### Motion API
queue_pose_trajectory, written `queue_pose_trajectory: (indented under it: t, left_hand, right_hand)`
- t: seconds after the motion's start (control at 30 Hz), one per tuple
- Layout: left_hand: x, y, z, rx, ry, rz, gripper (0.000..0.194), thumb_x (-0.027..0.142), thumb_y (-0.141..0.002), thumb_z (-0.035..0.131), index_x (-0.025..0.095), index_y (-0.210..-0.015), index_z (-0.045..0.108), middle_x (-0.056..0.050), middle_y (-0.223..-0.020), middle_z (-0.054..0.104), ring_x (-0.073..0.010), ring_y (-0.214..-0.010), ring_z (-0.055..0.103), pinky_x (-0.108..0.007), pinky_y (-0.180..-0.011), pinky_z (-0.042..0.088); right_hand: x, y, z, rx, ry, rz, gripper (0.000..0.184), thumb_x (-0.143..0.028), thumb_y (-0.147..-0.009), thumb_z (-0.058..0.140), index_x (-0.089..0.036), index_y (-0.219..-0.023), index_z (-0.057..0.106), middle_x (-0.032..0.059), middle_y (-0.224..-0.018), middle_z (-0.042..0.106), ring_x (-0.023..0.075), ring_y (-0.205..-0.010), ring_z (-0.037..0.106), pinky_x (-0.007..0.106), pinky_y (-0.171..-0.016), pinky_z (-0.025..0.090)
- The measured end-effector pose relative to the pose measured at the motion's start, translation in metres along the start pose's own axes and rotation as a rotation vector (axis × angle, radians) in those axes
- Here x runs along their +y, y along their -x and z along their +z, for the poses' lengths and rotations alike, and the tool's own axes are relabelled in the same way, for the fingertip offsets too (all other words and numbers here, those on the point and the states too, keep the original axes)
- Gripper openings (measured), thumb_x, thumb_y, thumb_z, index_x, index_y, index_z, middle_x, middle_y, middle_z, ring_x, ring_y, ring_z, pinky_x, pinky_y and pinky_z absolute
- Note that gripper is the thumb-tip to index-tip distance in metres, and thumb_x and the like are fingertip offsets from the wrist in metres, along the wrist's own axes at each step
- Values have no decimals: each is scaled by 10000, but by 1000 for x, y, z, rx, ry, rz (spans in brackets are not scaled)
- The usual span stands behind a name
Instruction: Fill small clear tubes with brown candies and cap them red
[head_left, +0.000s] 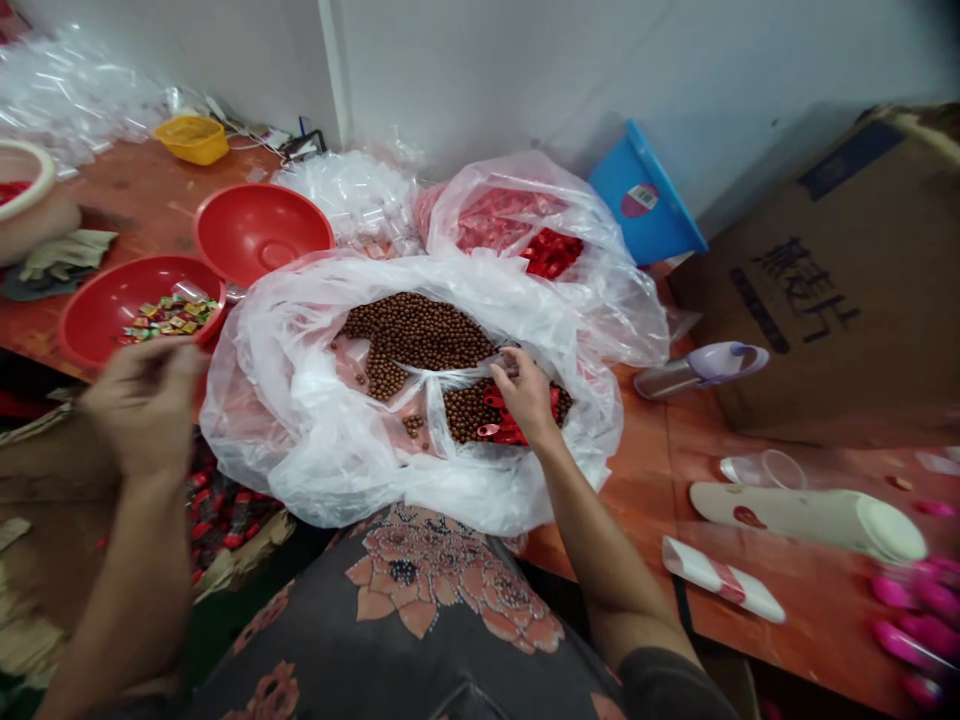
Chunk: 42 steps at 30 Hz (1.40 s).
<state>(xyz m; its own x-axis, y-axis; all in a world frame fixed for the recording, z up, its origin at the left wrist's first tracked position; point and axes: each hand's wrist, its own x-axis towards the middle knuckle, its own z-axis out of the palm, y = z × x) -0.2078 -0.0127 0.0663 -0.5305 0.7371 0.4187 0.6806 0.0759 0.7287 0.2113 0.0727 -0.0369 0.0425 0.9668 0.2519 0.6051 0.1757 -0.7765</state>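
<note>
My right hand [521, 390] is over the right part of a large clear plastic bag [315, 440], its fingers curled in a pinch. What they hold, if anything, I cannot make out. Beneath that hand, small red plastic pieces [510, 432] lie on brown balls [466, 412] inside a white-edged compartment. A bigger heap of brown balls [420, 330] fills the back of the bag. My left hand [146, 395], smeared by motion, is in front of a red bowl [86, 315] that holds small wrapped candies [171, 318]. Its fingers cannot be read clearly.
Behind the bag are another red bowl [262, 235], a bag of red pieces [502, 215] and a blue bin [645, 195]. A cardboard carton [825, 290], a lidded bottle [697, 368] and a pale cylinder [802, 515] stand or lie right. An open box of red-capped items [225, 510] sits lower left.
</note>
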Motion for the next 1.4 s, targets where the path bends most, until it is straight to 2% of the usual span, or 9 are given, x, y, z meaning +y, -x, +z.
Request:
queue_pose_trajectory:
  t: [0.03, 0.13, 0.23, 0.3, 0.57, 0.77, 0.9, 1.17, 1.4]
  left_hand:
    - [22, 7, 23, -123, 143, 54, 296, 402, -840, 595, 203, -1051, 656, -2, -952, 718, -178, -846, 646, -370, -834, 518]
    - [73, 36, 102, -773, 305, 170, 254, 349, -827, 635, 203, -1017, 720, -55, -1058, 719, -187, -928, 654, -325, -863, 504]
    - [91, 58, 168, -1073, 398, 32, 291, 339, -772, 682, 185, -1016, 717, -67, -925, 721, -174, -799, 661, -277, -735, 514]
    - [88, 61, 196, -1202, 480, -121, 258, 325, -761, 680, 158, -955, 712, -48, -811, 698, -137, -662, 628, -241, -628, 498]
    - [71, 21, 240, -1118, 401, -452, 132, 113, -592, 780, 113, -686, 688, 4, -560, 594, -77, -462, 516, -161, -435, 423]
    - [87, 29, 295, -1119, 415, -532, 175, 98, -586, 808, 111, -594, 634, 7, -467, 545, -87, -421, 494, -181, -389, 443]
    - [97, 40, 316, -1142, 501, -581, 199, 91, -600, 813, 112, -616, 616, 1, -500, 565, -94, -469, 532, -212, -449, 520]
    - [100, 52, 308, -1145, 720, -692, 210, 57, -653, 794, 99, -758, 617, -11, -669, 643, -92, -593, 623, -214, -587, 574]
    - [94, 49, 259, -1117, 811, -746, 249, 110, -701, 796, 109, -880, 624, -34, -752, 675, -130, -644, 671, -219, -542, 571]
  right_hand:
    - [-10, 4, 7, -21, -149, 70, 414, -417, -852, 577, -178, -1189, 594, 95, -1014, 704, 234, -875, 672, 428, -807, 573]
    - [-39, 15, 29, -127, -545, 272, 478, -478, -819, 620, -194, -1203, 579, 68, -1003, 710, 194, -793, 681, 382, -720, 608]
    - [-50, 24, 41, -172, -724, 335, 493, -485, -803, 650, -207, -1206, 596, 61, -1056, 713, 184, -829, 690, 380, -766, 616]
    - [-43, 26, 39, -191, -713, 309, 492, -490, -824, 621, -213, -1231, 604, 71, -1126, 699, 188, -873, 691, 384, -784, 613]
    - [13, 31, -19, -11, -199, 81, 362, -356, -917, 499, -204, -1214, 639, 110, -1174, 674, 214, -1076, 640, 433, -982, 503]
    - [19, 46, -40, 0, -72, 30, 285, -272, -933, 452, -195, -1080, 684, 108, -1083, 679, 228, -1049, 627, 445, -974, 485]
    - [22, 54, -39, 9, -72, 32, 275, -259, -936, 446, -207, -1055, 687, 99, -1059, 669, 227, -1019, 629, 441, -942, 500]
    - [26, 58, -36, 16, -56, 20, 267, -234, -935, 443, -220, -1043, 686, 90, -1064, 661, 211, -1030, 625, 413, -946, 497]
    - [26, 56, -34, -28, 63, -51, 298, -229, -947, 420, -196, -1091, 679, 113, -1072, 655, 229, -1018, 620, 422, -936, 501]
